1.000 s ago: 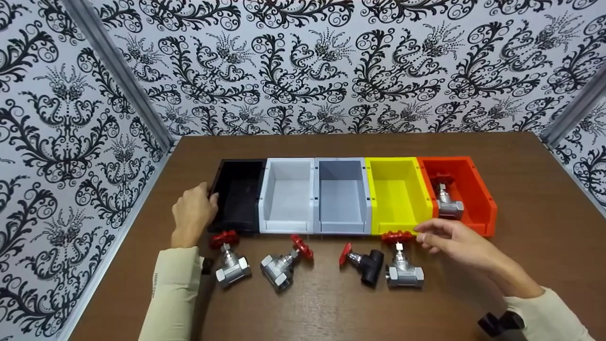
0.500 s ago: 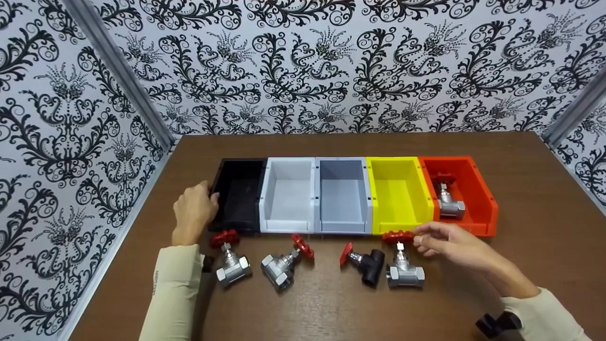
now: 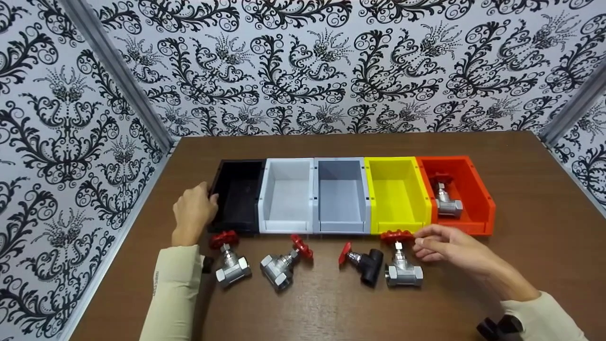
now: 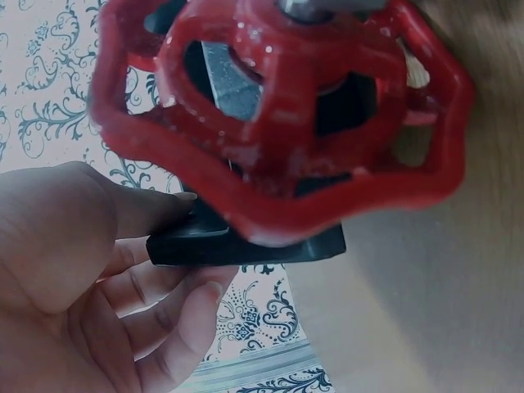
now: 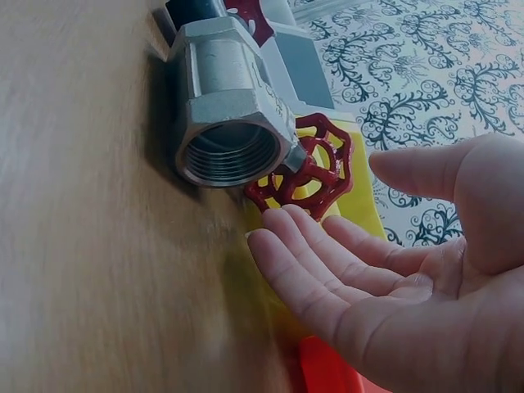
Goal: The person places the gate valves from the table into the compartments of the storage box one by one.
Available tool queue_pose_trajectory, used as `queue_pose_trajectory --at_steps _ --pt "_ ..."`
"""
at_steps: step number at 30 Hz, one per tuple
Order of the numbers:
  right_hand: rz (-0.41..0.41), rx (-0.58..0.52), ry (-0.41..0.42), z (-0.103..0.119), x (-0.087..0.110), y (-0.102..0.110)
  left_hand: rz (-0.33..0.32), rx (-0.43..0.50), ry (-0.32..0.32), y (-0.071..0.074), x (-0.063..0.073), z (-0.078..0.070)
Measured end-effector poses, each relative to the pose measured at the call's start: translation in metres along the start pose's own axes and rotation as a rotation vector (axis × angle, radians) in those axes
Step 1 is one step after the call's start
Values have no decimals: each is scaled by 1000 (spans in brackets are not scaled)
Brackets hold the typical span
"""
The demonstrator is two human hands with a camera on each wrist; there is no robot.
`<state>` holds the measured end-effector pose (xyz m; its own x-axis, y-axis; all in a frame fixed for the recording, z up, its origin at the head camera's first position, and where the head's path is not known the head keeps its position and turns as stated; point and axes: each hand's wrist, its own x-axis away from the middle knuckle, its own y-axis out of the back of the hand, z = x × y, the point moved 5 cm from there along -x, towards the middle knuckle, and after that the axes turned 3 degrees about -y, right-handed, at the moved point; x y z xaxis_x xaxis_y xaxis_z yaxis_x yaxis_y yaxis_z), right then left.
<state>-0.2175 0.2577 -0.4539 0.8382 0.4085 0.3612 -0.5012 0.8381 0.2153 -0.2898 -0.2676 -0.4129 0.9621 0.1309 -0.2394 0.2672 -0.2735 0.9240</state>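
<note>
My left hand (image 3: 194,210) grips the left wall of the black bin (image 3: 241,203), thumb on one side and fingers on the other; the left wrist view shows the wall (image 4: 246,250) between them. Below that hand lies a metal valve (image 3: 233,271) with a red handwheel (image 4: 278,164). My right hand (image 3: 454,246) holds nothing, its fingers loosely extended. Its fingertips are right by the red handwheel (image 5: 311,176) of the rightmost metal valve (image 3: 404,274), whose threaded pipe opening faces the right wrist camera.
White (image 3: 289,199), grey (image 3: 342,199), yellow (image 3: 396,199) and orange-red (image 3: 478,218) bins continue the row. One metal valve (image 3: 449,207) lies inside the orange-red bin. Another metal valve (image 3: 278,270) and a black-bodied valve (image 3: 371,267) lie on the brown table (image 3: 322,312).
My right hand has dropped slightly nearer to me, beside the rightmost handwheel. The left hand keeps its place on the black bin, and the valves lie as before.
</note>
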Motion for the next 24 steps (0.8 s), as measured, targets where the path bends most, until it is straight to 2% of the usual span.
queue_pose_trajectory --at_steps 6,16,19,24 --pt "50 -53 9 -5 -1 -2 -11 2 1 1 0 0" --pt "200 -285 16 -14 0 -9 -19 9 0 0 0 -1" --pt "211 -323 11 -16 0 -10 -26 11 1 0 0 0" --pt "204 -319 21 -16 -1 -13 -31 6 0 -1 1 -1"
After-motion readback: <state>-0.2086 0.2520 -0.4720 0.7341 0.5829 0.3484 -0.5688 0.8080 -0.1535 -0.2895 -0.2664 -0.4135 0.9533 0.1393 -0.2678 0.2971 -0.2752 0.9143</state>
